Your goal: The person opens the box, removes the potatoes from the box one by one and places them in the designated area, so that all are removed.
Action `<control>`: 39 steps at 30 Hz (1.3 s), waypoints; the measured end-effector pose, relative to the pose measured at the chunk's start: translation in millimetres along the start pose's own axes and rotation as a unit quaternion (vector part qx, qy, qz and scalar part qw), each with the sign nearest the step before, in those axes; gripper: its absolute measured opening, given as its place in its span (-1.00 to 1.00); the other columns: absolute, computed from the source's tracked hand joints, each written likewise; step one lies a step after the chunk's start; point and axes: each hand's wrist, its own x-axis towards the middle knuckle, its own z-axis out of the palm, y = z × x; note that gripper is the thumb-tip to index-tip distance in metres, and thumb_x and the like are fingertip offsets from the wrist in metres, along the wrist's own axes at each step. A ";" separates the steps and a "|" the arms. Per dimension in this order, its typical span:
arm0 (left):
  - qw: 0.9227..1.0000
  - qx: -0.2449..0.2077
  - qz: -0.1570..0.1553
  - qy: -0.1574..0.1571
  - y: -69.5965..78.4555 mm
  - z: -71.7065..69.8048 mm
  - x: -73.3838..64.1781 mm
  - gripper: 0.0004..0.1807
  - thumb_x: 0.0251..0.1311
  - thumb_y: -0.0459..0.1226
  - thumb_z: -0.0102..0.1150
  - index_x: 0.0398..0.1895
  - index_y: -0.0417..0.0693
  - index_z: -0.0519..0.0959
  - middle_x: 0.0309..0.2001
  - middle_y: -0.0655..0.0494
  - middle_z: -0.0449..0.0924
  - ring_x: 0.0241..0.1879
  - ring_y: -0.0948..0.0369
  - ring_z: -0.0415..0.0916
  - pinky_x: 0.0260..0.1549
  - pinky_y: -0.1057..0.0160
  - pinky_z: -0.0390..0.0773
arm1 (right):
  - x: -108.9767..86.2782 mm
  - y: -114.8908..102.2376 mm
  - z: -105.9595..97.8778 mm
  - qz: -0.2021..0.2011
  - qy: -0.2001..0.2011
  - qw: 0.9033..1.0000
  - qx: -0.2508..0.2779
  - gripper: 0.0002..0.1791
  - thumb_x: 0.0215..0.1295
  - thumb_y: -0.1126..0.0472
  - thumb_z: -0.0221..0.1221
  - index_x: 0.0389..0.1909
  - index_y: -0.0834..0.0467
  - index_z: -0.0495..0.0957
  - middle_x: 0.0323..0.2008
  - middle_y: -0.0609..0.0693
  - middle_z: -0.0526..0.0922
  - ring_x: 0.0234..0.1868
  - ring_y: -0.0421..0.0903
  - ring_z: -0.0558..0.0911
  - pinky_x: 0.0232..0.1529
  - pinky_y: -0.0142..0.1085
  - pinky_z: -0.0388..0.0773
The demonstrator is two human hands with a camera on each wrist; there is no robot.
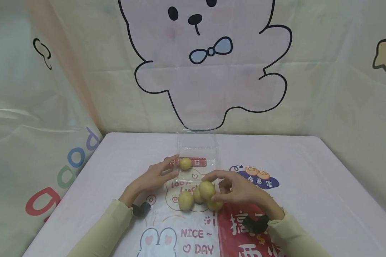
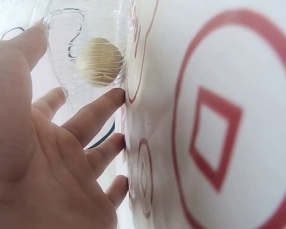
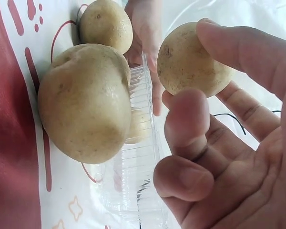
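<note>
My right hand [image 1: 239, 187] pinches a small round yellow potato [image 1: 207, 190] between thumb and fingers, raised above the printed cloth. In the right wrist view, the held potato [image 3: 193, 62] shows brown specks. Below and around it lie more potatoes, among them a potato [image 1: 186, 200] to the left and a larger potato [image 3: 86, 105]. My left hand [image 1: 157, 175] is at the left side of a clear plastic box [image 1: 213, 166], its thumb along the wall and its fingers extended. Inside the box sits one potato [image 1: 185, 164], seen through the ribbed wall in the left wrist view.
The box's clear lid [image 1: 197, 139] stands open toward the back of the table. A white table [image 1: 296, 160] bears a printed cloth with a red panel [image 1: 234, 228] at front right. Behind hangs a curtain [image 1: 244, 82] with a cartoon bear.
</note>
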 end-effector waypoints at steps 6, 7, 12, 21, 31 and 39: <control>1.000 0.003 0.003 0.001 -0.6 0.3 0.6 -0.19 0.39 0.26 0.03 0.63 0.46 0.02 0.51 -0.04 0.34 0.50 -0.12 0.27 0.42 -0.39 0.21 | -0.7 0.9 2.7 -0.008 0.002 1.000 -0.002 -0.46 0.22 0.14 0.43 0.23 -0.17 0.55 0.04 -0.09 0.67 -0.63 -0.28 0.49 -0.63 -0.39 0.50; 1.000 0.003 0.003 0.001 -0.5 0.2 0.6 -0.19 0.39 0.26 0.03 0.63 0.46 0.02 0.51 -0.03 0.34 0.50 -0.12 0.28 0.42 -0.39 0.21 | -0.7 0.8 3.3 -0.010 0.002 1.000 -0.001 -0.46 0.21 0.14 0.43 0.22 -0.17 0.56 -0.03 -0.08 0.68 -0.64 -0.30 0.48 -0.64 -0.40 0.49; 1.000 0.004 0.001 0.001 1.4 -0.6 0.0 -0.20 0.40 0.25 0.03 0.63 0.46 0.02 0.52 -0.01 0.33 0.51 -0.11 0.27 0.43 -0.38 0.21 | -0.9 -2.1 7.0 -0.012 -0.011 1.000 0.015 -0.48 0.19 0.13 0.44 0.19 -0.12 0.58 -0.45 0.01 0.66 -0.70 -0.31 0.45 -0.71 -0.41 0.43; 1.000 0.001 -0.003 0.000 1.6 -0.5 0.3 -0.21 0.39 0.27 0.03 0.61 0.53 0.01 0.52 0.01 0.32 0.51 -0.10 0.27 0.44 -0.37 0.19 | 0.5 -5.4 14.4 -0.039 -0.013 0.999 0.015 -0.49 0.17 0.18 0.45 0.16 -0.08 0.60 -0.04 -0.05 0.71 -0.74 -0.34 0.42 -0.74 -0.45 0.39; 1.000 0.000 0.000 0.001 -0.7 0.4 1.4 -0.21 0.39 0.27 0.03 0.61 0.57 0.00 0.53 0.04 0.31 0.51 -0.08 0.28 0.43 -0.37 0.21 | 0.5 -7.7 22.0 -0.040 -0.018 0.999 0.000 -0.46 0.14 0.17 0.48 0.17 -0.11 0.62 0.08 -0.13 0.70 -0.66 -0.27 0.44 -0.71 -0.43 0.44; 1.000 -0.003 0.004 0.000 -0.5 -0.3 0.9 -0.19 0.39 0.26 0.04 0.63 0.45 0.02 0.53 0.03 0.32 0.51 -0.08 0.27 0.43 -0.38 0.20 | -0.6 -9.2 28.9 -0.028 -0.024 0.999 -0.031 -0.43 0.08 0.07 0.52 0.16 -0.21 0.64 0.22 -0.27 0.66 0.34 -0.18 0.54 0.47 0.13 0.32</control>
